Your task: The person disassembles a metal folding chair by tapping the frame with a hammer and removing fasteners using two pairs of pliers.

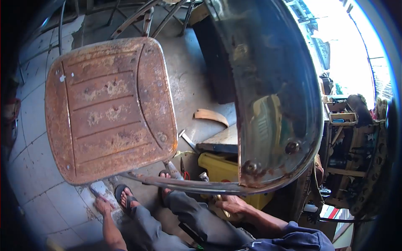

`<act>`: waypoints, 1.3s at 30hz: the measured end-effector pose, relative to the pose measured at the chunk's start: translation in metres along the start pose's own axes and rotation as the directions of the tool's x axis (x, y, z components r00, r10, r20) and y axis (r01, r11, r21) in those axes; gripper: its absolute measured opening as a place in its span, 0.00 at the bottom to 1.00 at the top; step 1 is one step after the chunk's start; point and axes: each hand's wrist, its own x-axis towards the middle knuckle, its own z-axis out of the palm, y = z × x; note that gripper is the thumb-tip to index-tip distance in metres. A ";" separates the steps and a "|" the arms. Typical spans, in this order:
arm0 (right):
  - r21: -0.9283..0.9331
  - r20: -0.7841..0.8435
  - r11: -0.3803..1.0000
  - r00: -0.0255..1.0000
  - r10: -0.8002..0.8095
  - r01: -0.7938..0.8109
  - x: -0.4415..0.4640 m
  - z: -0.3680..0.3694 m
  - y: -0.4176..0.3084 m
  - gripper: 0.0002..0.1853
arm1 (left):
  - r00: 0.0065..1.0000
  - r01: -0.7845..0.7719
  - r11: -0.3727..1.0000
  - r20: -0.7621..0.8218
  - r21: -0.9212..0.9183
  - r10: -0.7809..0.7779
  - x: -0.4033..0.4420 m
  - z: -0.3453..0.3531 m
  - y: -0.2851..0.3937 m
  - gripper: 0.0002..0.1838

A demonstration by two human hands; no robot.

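Viewed from my remote station through the head camera: a metal chair [180, 183], the largest object, spans the space before the seated worker's legs, above the floor [35, 163]. Its rusted seat panel [106, 111], ribbed and facing my lens, fills the left of the view; a glossy curved panel [276, 100], rust-speckled near two round fittings, fills the centre-right. A tube runs between the two. Next in size, a yellow container [220, 165] sits partly behind that tube.

The right hand [232, 205] lies just below the tube, its fingers curled together around a pale handle [226, 213]. The left hand [104, 205] is low, near a sandalled foot [124, 195], beside a narrow grey piece [94, 191]; whether its fingers clamp that piece I cannot tell. Smaller still are a hammer [188, 140] near the seat's edge and red-handled pliers [185, 172].
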 end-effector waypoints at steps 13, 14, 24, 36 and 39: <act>0.405 0.048 0.906 0.992 0.113 -0.123 -0.049 0.011 -0.027 0.27 | 0.609 0.716 0.337 0.783 -0.611 0.124 -0.101 -0.100 0.048 0.05; 0.444 -0.041 0.896 0.999 0.036 -0.014 -0.067 0.005 -0.039 0.29 | 0.576 0.767 0.228 0.800 -0.600 0.168 -0.135 -0.131 0.060 0.07; 0.606 0.024 0.795 1.000 0.017 -0.028 -0.138 -0.057 -0.047 0.31 | 0.734 -0.140 0.530 0.272 -0.836 0.623 -0.399 -0.503 0.217 0.16; 0.723 -0.376 0.452 0.846 -0.378 0.523 -0.102 -0.108 -0.090 0.40 | 0.815 -0.522 0.502 -0.231 -0.690 0.531 -0.469 -0.551 0.375 0.29; 0.803 -0.322 0.349 0.845 -0.428 0.483 -0.100 -0.109 -0.095 0.41 | 0.749 -0.644 0.508 -0.339 -0.572 0.569 -0.478 -0.542 0.388 0.27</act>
